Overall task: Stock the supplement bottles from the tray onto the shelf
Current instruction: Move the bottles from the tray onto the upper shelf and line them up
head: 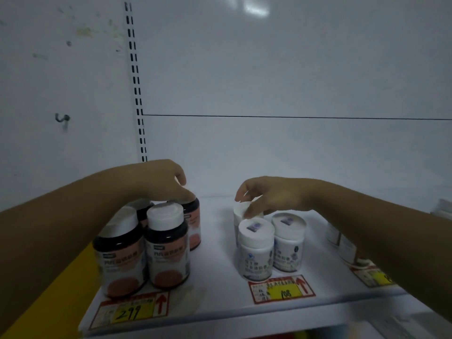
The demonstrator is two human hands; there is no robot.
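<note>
On the white shelf (pixel 215 253) stand several dark bottles with orange labels (pixel 168 250) at the left and three white bottles (pixel 255 250) right of centre. My left hand (pixel 159 182) reaches over the dark group, fingers curled down on the cap of the rear right dark bottle (pixel 194 221). My right hand (pixel 269 196) pinches the white cap of the rear white bottle (pixel 241 211), which stands behind the two front white ones. The tray is out of view.
Price tags (pixel 281 288) are stuck along the shelf's front edge. Another white container (pixel 342 243) sits at the right, partly hidden by my right forearm. A slotted upright (pixel 137 89) runs up the back wall. Yellow panel at lower left.
</note>
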